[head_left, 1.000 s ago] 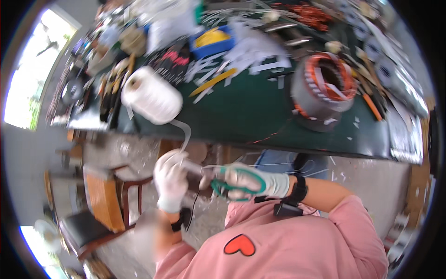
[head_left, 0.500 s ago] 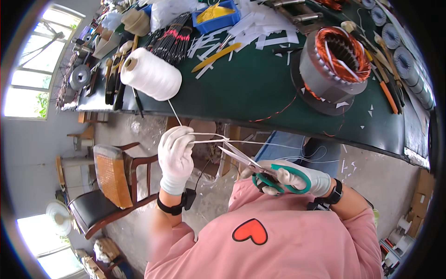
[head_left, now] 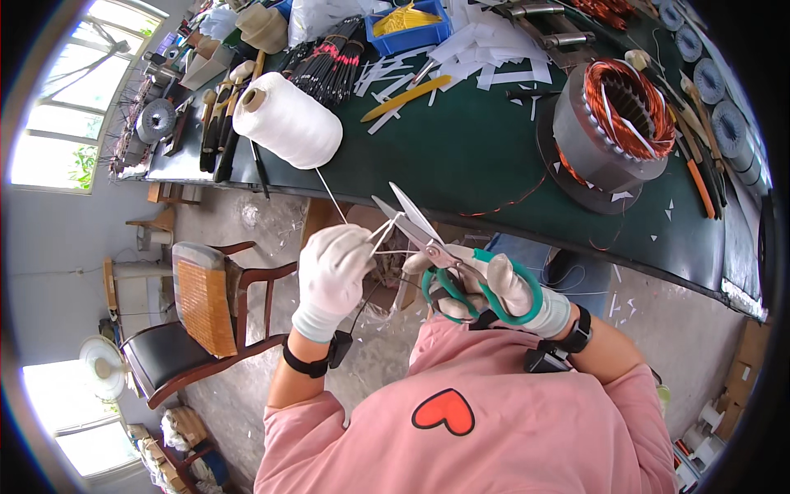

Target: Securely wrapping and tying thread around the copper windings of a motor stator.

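My left hand [head_left: 333,272], in a white knit glove, pinches white string [head_left: 332,195] that runs down from a big white spool [head_left: 288,119] lying on the table edge. A short loop of the string stretches from its fingertips to the blades of the scissors [head_left: 436,249]. My right hand [head_left: 508,288], also gloved, has its thumb and fingers through the green handles. The blades stand apart and point up to the left, with the string at them; whether it lies fully between them I cannot tell. More string passes below the blades toward the right.
On the green table [head_left: 461,156] a stator with copper windings [head_left: 613,140] stands at the right. Paper strips [head_left: 494,53], a yellow pointed tool [head_left: 407,99], a blue bin [head_left: 407,29] and black-handled tools [head_left: 216,132] lie farther back. A chair [head_left: 206,305] stands at the left.
The scissors have risen and turned more upright, their blades now wider apart at the string loop. My left hand has moved slightly right, and its loop is shorter. The whole view has shifted slightly.
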`<state>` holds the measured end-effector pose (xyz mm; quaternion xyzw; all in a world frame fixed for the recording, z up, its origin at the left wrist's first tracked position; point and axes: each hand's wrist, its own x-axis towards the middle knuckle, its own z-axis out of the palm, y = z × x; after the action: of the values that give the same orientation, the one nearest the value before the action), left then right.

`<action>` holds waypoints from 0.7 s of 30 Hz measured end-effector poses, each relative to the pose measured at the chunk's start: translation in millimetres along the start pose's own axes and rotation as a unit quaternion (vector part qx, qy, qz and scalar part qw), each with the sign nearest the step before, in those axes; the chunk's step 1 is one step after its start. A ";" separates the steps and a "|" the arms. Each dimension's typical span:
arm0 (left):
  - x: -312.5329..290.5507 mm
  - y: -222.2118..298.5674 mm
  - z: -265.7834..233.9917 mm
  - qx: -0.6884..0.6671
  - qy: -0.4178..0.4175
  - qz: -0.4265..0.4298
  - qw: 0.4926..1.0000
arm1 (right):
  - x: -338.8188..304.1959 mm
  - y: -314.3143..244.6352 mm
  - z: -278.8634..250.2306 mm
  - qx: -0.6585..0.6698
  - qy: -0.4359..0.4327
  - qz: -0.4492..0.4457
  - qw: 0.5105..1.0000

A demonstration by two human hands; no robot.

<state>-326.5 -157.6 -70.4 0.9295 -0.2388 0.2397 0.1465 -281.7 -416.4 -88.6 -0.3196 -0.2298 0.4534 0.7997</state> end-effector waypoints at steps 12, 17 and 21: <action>-33.3 -48.4 -3.2 0.110 -0.037 -0.159 0.981 | -94.6 -87.5 0.6 -0.144 0.338 -0.089 0.926; -17.5 -59.1 -35.6 0.160 -0.015 -0.239 0.958 | -209.9 -230.8 -90.2 -0.503 0.500 -0.167 0.685; 93.4 12.7 -3.0 0.034 -0.018 -0.099 0.994 | -232.4 -302.8 -153.1 -0.805 0.542 0.102 0.217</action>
<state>-262.2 -202.1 -17.7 0.9573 -0.1395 0.2152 0.1333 -118.2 -781.9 5.6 -0.9827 0.0514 -0.1780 -0.0054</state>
